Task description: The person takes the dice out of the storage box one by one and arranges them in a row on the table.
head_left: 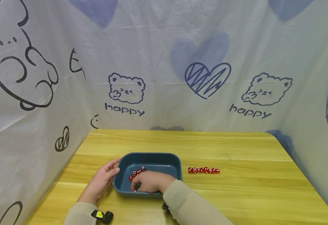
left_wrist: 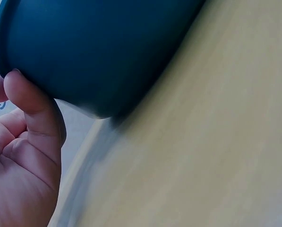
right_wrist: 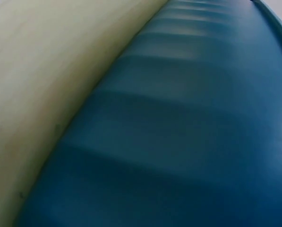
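A dark blue plastic box [head_left: 164,158] with rounded corners stands on the table. My left hand [head_left: 103,178] holds its left end; in the left wrist view the thumb [left_wrist: 25,92] lies against the rim and the other fingers are partly hidden. Down inside the box, toward its near left, my right hand [head_left: 151,181] reaches with bent fingers among red dice [head_left: 138,172] with white pips. I cannot tell whether a die is between those fingertips. Only the box's outer side wall [right_wrist: 155,123] fills the right wrist view, and the right hand is out of it.
Right of the box, several red dice [head_left: 204,170] stand in a straight row on the wooden table [head_left: 254,187]. Printed white cloth [head_left: 158,103] hangs behind the table and along both sides. A black wrist strap [head_left: 103,215] is on the left sleeve.
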`<state>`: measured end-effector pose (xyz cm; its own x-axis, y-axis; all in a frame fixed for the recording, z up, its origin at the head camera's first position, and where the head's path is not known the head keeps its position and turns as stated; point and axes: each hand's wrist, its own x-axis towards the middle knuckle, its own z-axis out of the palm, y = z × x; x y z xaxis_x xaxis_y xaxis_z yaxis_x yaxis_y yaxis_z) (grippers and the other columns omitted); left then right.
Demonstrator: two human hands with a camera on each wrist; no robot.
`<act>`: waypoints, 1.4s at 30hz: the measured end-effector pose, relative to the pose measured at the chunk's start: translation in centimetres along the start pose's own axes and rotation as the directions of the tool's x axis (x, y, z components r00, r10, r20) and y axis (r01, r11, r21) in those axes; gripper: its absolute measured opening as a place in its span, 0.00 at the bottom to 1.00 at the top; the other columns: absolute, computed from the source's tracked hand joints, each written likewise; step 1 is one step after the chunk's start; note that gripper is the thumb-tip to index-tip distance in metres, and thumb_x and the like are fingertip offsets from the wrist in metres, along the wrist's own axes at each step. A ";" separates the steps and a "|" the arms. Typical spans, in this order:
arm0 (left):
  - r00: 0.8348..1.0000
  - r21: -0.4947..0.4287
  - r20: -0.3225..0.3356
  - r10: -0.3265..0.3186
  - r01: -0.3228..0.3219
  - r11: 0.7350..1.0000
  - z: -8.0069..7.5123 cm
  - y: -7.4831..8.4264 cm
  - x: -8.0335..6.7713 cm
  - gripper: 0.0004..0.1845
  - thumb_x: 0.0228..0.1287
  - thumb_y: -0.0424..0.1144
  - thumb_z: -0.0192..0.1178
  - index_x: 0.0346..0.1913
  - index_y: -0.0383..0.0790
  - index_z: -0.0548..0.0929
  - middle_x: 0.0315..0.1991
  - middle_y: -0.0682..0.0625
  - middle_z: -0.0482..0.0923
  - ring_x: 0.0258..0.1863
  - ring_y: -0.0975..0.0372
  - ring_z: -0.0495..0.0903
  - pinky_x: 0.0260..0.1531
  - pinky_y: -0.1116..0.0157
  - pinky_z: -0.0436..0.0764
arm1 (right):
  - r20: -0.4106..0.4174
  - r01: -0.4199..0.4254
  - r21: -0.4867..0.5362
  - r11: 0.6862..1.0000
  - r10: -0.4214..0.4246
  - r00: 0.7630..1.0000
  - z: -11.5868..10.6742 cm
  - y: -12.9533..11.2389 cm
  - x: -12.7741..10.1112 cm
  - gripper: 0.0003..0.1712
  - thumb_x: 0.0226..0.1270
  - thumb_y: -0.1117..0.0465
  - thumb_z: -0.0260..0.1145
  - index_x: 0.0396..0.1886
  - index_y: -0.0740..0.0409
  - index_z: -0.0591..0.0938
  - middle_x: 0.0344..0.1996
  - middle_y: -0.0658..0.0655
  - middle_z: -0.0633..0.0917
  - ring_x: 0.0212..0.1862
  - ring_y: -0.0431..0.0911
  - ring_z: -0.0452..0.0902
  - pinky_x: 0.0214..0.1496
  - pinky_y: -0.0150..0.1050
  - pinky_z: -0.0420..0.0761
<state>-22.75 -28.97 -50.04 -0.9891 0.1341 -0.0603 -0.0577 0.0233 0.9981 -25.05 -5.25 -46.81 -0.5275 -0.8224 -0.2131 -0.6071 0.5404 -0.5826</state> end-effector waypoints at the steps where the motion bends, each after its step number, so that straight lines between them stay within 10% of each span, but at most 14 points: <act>1: 1.000 0.001 0.000 0.000 0.000 1.000 0.0 0.0 0.0 0.29 0.77 0.34 0.54 0.75 0.28 0.62 0.46 0.44 0.70 0.38 0.63 0.76 0.34 0.69 0.80 | 0.000 0.001 -0.004 1.000 -0.001 1.000 0.0 0.0 0.0 0.06 0.68 0.58 0.70 0.42 0.43 0.89 0.38 0.37 0.84 0.39 0.33 0.77 0.48 0.32 0.77; 12: 1.000 -0.006 0.012 0.024 -0.024 1.000 -0.2 -0.3 0.2 0.28 0.77 0.33 0.54 0.74 0.27 0.63 0.47 0.42 0.71 0.40 0.62 0.77 0.36 0.69 0.81 | -0.069 0.010 -0.156 0.988 -0.021 0.997 0.1 0.1 0.0 0.04 0.67 0.57 0.72 0.38 0.40 0.88 0.36 0.36 0.83 0.38 0.32 0.76 0.47 0.31 0.76; 23: 1.000 -0.002 0.012 0.013 -0.013 1.000 -0.1 -0.2 0.2 0.29 0.76 0.35 0.56 0.74 0.30 0.63 0.47 0.42 0.70 0.37 0.61 0.75 0.32 0.70 0.78 | -0.251 -0.218 -0.271 0.938 0.150 0.956 -0.4 0.7 -1.6 0.05 0.66 0.54 0.71 0.36 0.34 0.85 0.35 0.36 0.82 0.36 0.38 0.76 0.39 0.41 0.78; 31: 1.000 -0.006 0.010 0.019 -0.019 1.000 -0.2 -0.1 0.2 0.29 0.77 0.35 0.55 0.75 0.29 0.63 0.46 0.42 0.70 0.34 0.62 0.75 0.29 0.71 0.77 | -0.347 -0.240 -0.200 0.950 0.160 0.924 -1.5 1.7 -3.2 0.05 0.70 0.52 0.69 0.43 0.37 0.87 0.44 0.41 0.86 0.37 0.38 0.77 0.41 0.40 0.79; 42: 1.000 -0.011 0.011 0.004 -0.004 1.000 -0.1 0.0 0.2 0.29 0.77 0.36 0.55 0.75 0.30 0.63 0.45 0.42 0.70 0.34 0.62 0.75 0.29 0.71 0.77 | -0.386 -0.185 -0.118 0.975 0.127 0.914 -3.2 2.1 -5.2 0.11 0.71 0.51 0.68 0.50 0.41 0.87 0.30 0.37 0.81 0.28 0.37 0.73 0.33 0.36 0.75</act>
<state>-22.92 -29.07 -50.08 -0.9878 0.1448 -0.0567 -0.0555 0.0122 0.9984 -25.51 0.72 -44.42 -0.7884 -0.6142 0.0343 -0.5648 0.7007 -0.4358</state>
